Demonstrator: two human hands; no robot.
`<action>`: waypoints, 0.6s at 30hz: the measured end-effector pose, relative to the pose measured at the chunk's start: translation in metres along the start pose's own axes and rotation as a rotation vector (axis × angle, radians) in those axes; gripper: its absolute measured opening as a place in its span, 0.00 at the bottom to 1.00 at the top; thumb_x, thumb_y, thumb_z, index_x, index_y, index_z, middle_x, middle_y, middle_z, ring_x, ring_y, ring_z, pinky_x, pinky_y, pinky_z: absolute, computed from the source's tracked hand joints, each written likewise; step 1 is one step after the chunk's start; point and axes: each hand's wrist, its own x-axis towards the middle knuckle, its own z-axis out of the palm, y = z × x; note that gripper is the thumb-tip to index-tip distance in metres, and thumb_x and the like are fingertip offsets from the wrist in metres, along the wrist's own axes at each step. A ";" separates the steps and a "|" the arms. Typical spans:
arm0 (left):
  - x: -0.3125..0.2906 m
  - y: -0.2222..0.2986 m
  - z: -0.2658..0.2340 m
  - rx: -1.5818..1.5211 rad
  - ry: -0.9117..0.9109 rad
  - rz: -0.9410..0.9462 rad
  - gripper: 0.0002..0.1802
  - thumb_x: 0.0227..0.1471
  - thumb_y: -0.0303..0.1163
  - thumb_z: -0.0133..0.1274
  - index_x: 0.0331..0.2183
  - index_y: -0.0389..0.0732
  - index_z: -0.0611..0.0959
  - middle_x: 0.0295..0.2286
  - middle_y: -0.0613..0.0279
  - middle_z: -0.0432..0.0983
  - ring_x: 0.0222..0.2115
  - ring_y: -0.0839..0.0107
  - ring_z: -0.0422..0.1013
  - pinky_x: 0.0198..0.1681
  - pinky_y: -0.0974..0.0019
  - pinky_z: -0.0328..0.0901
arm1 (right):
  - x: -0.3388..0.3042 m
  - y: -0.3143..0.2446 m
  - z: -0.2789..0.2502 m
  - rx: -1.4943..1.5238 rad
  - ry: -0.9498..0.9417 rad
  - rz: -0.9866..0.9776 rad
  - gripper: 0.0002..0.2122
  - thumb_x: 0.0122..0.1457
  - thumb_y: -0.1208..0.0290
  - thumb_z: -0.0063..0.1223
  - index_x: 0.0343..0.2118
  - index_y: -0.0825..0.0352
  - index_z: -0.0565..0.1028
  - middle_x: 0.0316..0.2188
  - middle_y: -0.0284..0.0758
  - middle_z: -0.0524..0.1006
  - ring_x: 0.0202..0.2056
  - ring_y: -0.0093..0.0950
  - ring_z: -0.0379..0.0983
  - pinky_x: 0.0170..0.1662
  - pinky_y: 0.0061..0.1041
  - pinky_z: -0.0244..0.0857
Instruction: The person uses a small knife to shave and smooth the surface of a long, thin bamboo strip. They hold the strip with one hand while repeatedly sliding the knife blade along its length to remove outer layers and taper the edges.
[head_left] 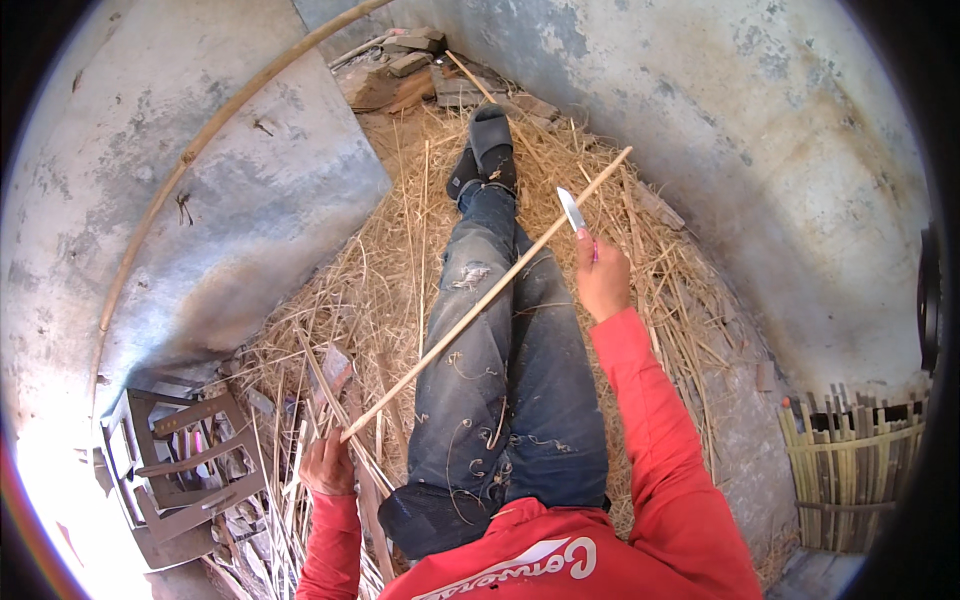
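Note:
A long, thin pale bamboo stick [487, 297] slants across my outstretched legs, from lower left to upper right. Its lower end is gripped by my left hand [327, 464], closed around it beside my thigh. In my right hand [603, 278] is a knife [571, 209] with a short silver blade and a pinkish handle, mostly covered by my fingers. The blade lies close to the stick's upper part; whether it touches cannot be told. Curled shavings [478, 466] cling to my blue jeans [463, 350].
Straw-like shavings and strips [375, 290] cover the floor around my legs. A wooden frame [190, 465] stands at the left, a slatted bamboo piece [855, 465] at the right. A long curved pole [190, 150] leans along the left wall. Bricks [410, 62] lie at the far end.

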 end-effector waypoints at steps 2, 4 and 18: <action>0.005 0.001 -0.004 0.039 -0.024 0.004 0.12 0.52 0.27 0.62 0.40 0.47 0.86 0.21 0.60 0.70 0.20 0.58 0.70 0.24 0.55 0.64 | 0.001 0.005 -0.013 -0.028 -0.067 0.009 0.25 0.70 0.53 0.49 0.24 0.72 0.77 0.18 0.52 0.73 0.22 0.54 0.71 0.27 0.48 0.60; 0.011 0.003 -0.007 0.066 -0.056 0.006 0.12 0.51 0.25 0.62 0.40 0.47 0.86 0.22 0.60 0.72 0.21 0.58 0.71 0.25 0.56 0.65 | 0.000 0.016 -0.021 -0.044 -0.118 0.029 0.25 0.70 0.53 0.49 0.24 0.72 0.77 0.18 0.52 0.72 0.22 0.54 0.70 0.27 0.48 0.60; 0.040 0.013 0.005 0.009 -0.101 0.067 0.16 0.48 0.27 0.65 0.42 0.48 0.86 0.21 0.61 0.68 0.21 0.60 0.71 0.25 0.56 0.66 | -0.018 -0.014 -0.009 0.020 -0.094 -0.028 0.27 0.71 0.49 0.46 0.29 0.70 0.81 0.19 0.50 0.76 0.22 0.51 0.73 0.28 0.46 0.65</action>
